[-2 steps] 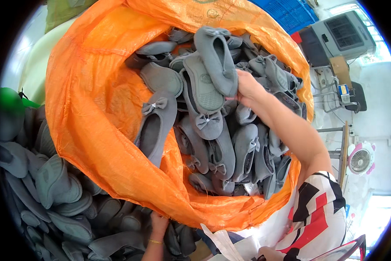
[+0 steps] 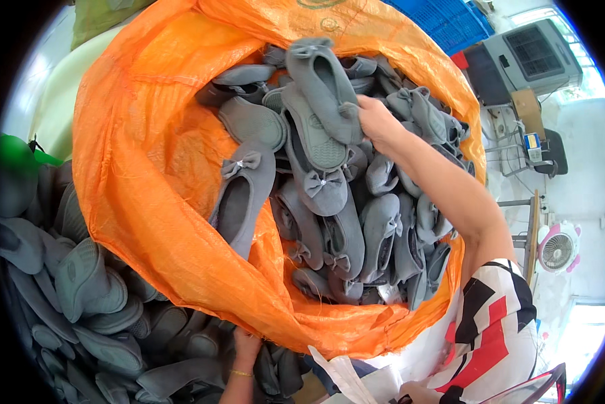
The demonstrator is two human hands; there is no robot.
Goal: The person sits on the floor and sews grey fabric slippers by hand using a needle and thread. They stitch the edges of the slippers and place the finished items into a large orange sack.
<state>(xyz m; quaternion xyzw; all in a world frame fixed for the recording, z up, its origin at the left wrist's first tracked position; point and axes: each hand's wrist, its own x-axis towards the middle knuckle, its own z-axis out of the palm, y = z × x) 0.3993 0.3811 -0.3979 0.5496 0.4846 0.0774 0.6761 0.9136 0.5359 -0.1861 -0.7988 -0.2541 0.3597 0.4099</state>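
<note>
Grey slipper [image 2: 319, 84], a soft flat shoe with a bow at the toe, sits clamped in the fingers of the right hand [image 2: 376, 121], which pinch its toe end; its heel points up and away from them toward the far rim of the orange sack [image 2: 147, 222]. Against the picture a tenth of a second back, hand and slipper lie much the same, so the grip has held and the shoe remains lifted clear of the heap. Just below the fingers a second slipper [image 2: 316, 161] lies sole-up, and more grey slippers fill the sack around the wrist. Further out, the left hand [image 2: 245, 347] grips the sack's near edge from underneath, fingers curled on the fabric. Left of that hand lies a loose pile of slippers [image 2: 80, 289].
</note>
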